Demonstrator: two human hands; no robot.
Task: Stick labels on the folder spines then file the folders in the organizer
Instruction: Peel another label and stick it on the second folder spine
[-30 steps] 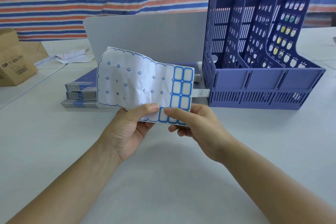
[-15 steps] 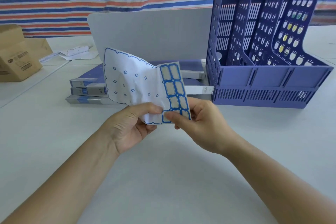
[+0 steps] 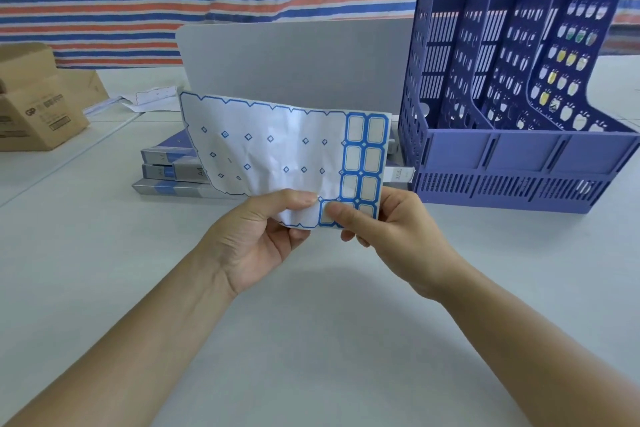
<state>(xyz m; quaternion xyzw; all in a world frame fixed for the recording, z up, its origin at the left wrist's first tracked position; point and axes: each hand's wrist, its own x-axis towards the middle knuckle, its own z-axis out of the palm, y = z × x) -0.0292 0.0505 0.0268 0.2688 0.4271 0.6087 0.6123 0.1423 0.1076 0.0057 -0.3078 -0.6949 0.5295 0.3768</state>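
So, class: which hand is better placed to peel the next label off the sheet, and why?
Right. The right hand pinches the label sheet at its remaining labels, thumb on one; the left hand pinches the stripped backing, steadying it.

Crumpled paper label sheet [image 3: 277,152]; perforated plastic organizer [image 3: 519,163]; cardboard box [image 3: 38,114].

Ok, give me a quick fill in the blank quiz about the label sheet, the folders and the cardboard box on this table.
1. The left hand and right hand hold the label sheet by its ____ edge.
2. Its unpeeled labels all sit at the ____ end.
3. The folders lie stacked ____ the sheet.
4. The cardboard box stands to the ____ of the folders.

Missing words: bottom; right; behind; left.
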